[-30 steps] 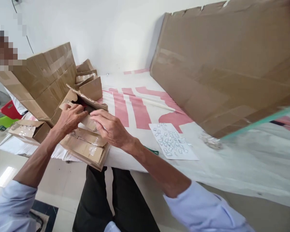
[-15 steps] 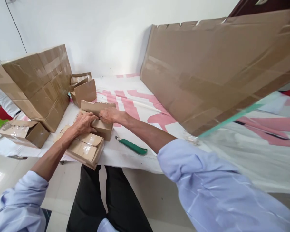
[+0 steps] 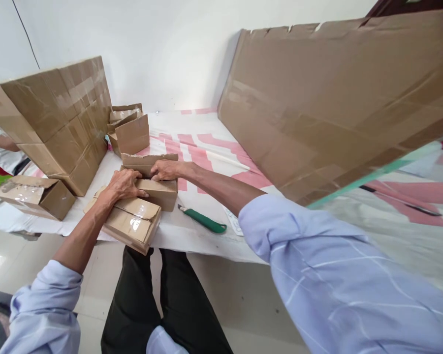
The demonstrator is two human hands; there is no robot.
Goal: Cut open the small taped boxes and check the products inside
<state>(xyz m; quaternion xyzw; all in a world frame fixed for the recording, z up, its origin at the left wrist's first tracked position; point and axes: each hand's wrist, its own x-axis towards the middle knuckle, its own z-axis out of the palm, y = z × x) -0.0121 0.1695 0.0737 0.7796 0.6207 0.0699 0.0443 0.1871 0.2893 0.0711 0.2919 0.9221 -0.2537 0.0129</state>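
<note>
A small cardboard box (image 3: 161,194) lies on the table in front of me, its long flap raised at the back. My left hand (image 3: 124,185) grips its left part, thumb stretched along the near edge and fingers curled over the top. With bent fingers, my right hand (image 3: 165,170) holds the box at its opening by the raised flap; the fingertips are partly hidden inside. Nearer to me a taped cardboard box (image 3: 135,219) sits under my left wrist, at the table's front edge. A green-handled utility knife (image 3: 205,221) rests just right of both boxes.
A block of stacked, taped boxes (image 3: 70,128) stands at left, with a single box (image 3: 35,194) before it. Behind are opened boxes (image 3: 133,133). A large cardboard sheet (image 3: 317,98) leans at right, near a thin dark blade-like strip (image 3: 402,200). Another person's arm (image 3: 5,142) shows far left.
The view has shifted slightly. Both hands stay on the small box, the right fingers a little differently bent at the flap. Another person's arm has come into sight at far left.
</note>
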